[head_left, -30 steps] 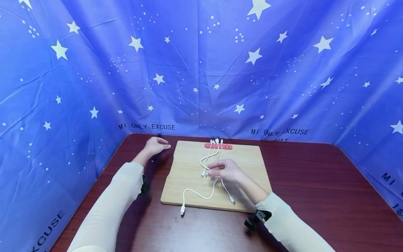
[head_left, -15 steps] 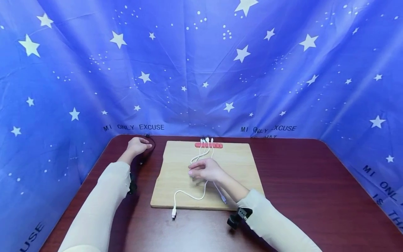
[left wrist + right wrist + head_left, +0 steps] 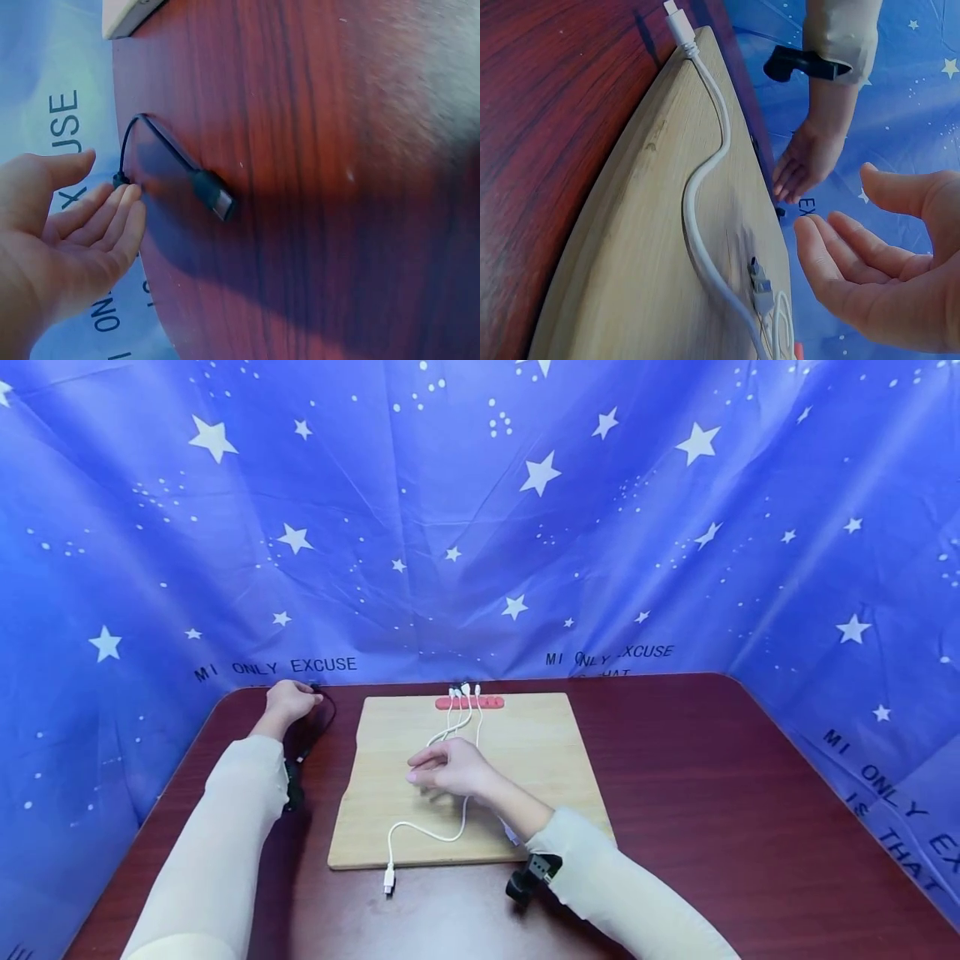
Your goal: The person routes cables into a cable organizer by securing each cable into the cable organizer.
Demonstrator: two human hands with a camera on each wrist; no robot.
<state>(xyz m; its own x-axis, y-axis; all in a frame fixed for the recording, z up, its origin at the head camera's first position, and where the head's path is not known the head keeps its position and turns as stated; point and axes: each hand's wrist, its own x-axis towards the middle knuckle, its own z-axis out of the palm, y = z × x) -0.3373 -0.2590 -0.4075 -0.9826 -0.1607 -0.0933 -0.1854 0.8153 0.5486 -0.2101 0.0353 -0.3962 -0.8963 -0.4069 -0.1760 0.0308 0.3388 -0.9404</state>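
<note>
My left hand [image 3: 292, 700] is at the back left of the table, over the far end of a short black USB cable [image 3: 330, 718]. In the left wrist view the fingers are loosely bent, thumb apart, with fingertips right at the cable's small end; its larger black connector [image 3: 214, 196] lies on the table. Over the wooden board [image 3: 382, 793] hovers my right hand [image 3: 453, 768], fingers and thumb apart, holding nothing. White charging cables [image 3: 427, 833] run beneath it from a red cable holder [image 3: 491, 702] at the board's back edge; some of their ends are hidden by the hand.
The board lies on a dark red-brown table [image 3: 675, 793]. One white cable plug [image 3: 389, 881] overhangs the board's front edge. A blue star-patterned cloth [image 3: 480, 527] stands close behind the table's back edge.
The head view has turned right, so the scene sits further left. My left hand has moved left, away from the board and towards the cable's far end. My right hand has drifted slightly left.
</note>
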